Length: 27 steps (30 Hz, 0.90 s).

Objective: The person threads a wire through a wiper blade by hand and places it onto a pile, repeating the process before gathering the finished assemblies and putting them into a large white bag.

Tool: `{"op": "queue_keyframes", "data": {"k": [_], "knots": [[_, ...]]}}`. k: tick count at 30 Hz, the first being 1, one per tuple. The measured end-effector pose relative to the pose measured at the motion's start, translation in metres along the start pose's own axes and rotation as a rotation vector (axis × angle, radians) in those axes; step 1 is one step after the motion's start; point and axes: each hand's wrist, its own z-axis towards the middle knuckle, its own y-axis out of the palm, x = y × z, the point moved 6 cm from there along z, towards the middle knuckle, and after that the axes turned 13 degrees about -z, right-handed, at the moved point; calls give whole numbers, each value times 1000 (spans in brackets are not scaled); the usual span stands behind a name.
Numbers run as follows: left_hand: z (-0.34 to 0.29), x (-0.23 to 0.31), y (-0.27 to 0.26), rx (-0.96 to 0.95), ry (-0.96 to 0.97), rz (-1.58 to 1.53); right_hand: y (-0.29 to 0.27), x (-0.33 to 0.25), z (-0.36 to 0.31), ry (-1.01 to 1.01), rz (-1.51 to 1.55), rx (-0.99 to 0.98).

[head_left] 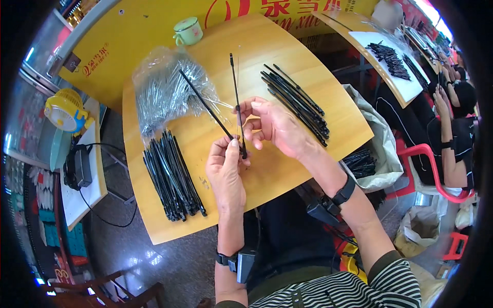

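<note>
Two slim black rods stand over the middle of the table (257,205), between the hands. Each looks light and fairly stiff along its length, probably springy if pushed sideways; the smooth, faintly shiny surface may slip under dry fingertips. The very thin strand beside the upright one seems the part most easily bent. A good hold is likely low, near the thicker bottom end, with a second light pinch at the small dark collar partway up.

The left hand (227,172) pinches the slanted rod (203,100), which points toward eleven o'clock, between thumb and fingers; the lower end of the upright rod (234,77) meets those same fingertips. The right hand (275,126) pinches the upright rod at its collar, other fingers loosely curled. This rod points almost to twelve and has a dark, blunt tip.

Around the hands, similar black rods lie in a pile (172,177) at eight o'clock and a looser bunch (298,102) at two, with a clear bag (164,84) of pale, thin pieces at ten
</note>
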Motion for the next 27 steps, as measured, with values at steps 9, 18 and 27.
{"op": "queue_keyframes", "data": {"k": [9, 18, 27], "knots": [[-3, 0, 8, -49, -13, 56, -4, -8, -3, -98, -243, 88], [-1, -3, 9, -79, -24, 56, -4, -3, -1, -103, -174, 42], [-3, 1, 8, -31, 58, 145, -3, -6, -3, -119, -230, 93]]}}
